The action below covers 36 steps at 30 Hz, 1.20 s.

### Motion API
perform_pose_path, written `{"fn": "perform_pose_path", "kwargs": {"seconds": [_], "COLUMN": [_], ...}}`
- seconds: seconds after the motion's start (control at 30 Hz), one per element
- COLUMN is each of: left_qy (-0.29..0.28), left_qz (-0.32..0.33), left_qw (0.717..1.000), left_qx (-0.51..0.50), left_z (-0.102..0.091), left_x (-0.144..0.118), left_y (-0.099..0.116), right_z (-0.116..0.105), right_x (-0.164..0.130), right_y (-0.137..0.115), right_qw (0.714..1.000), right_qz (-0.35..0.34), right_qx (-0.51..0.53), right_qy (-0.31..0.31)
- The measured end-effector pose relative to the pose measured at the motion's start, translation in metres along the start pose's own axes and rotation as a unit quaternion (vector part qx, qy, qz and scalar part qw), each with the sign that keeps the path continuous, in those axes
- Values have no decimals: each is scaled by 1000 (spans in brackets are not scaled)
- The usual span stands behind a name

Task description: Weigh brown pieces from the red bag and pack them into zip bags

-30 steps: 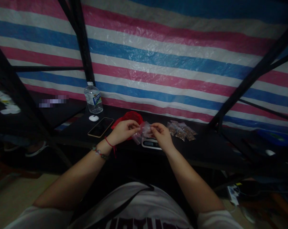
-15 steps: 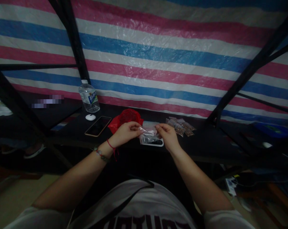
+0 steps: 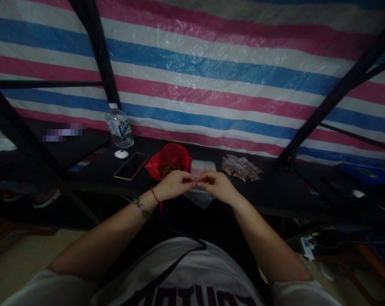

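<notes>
I see the left hand (image 3: 174, 185) and right hand (image 3: 218, 186) meeting fingertip to fingertip, pinched narrow on the top edge of a small clear bag (image 3: 201, 196), which hangs below the fingers, top edge running left-right, just in front of the red bag (image 3: 169, 160).

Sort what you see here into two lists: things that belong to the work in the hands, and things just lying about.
In use:
left hand
right hand
clear plastic bag, pinched by both hands
red bag holding brown bits
filled packets

Lying about:
water bottle
phone
white cap
</notes>
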<state>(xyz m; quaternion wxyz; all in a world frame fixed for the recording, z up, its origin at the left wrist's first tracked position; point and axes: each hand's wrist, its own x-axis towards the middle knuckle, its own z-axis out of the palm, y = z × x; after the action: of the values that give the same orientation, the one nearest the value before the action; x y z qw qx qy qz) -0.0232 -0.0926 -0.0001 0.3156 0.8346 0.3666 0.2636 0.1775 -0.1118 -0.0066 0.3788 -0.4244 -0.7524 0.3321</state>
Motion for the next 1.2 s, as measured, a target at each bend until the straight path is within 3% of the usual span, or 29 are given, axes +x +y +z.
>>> {"fn": "perform_pose_path", "kwargs": {"seconds": [0.27,0.47,0.57,0.67,0.77,0.83,0.93,1.03,1.1,1.2], "left_qy": [24,24,33,56,75,76,74,66,64,63], "left_qz": [-11,33,45,35,20,13,4,1,3,2], "left_qw": [1000,998,996,994,994,994,994,994,994,994], "left_qx": [-16,50,74,87,82,76,81,86,87,90], "left_z": [-2,1,-1,-7,-12,-12,-9,-7,-7,-6], "left_x": [3,2,2,3,3,3,3,4,4,6], "left_y": [-4,-2,-1,-4,-8,-9,-9,-10,-12,-15], "right_z": [-3,-1,-17,-52,-88,-102,-107,-103,-101,-98], "right_x": [3,2,1,-1,-4,-7,-9,-8,-6,2], "right_y": [10,4,-1,5,32,62,107,133,137,133], "right_qw": [997,999,998,992,971,958,941,887,855,834], "right_qz": [0,-7,4,18,58,122,245,317,335,328], "right_qx": [-28,-47,-50,-16,1,-25,-164,-323,-382,-417], "right_qy": [79,27,46,123,234,257,167,91,107,150]}}
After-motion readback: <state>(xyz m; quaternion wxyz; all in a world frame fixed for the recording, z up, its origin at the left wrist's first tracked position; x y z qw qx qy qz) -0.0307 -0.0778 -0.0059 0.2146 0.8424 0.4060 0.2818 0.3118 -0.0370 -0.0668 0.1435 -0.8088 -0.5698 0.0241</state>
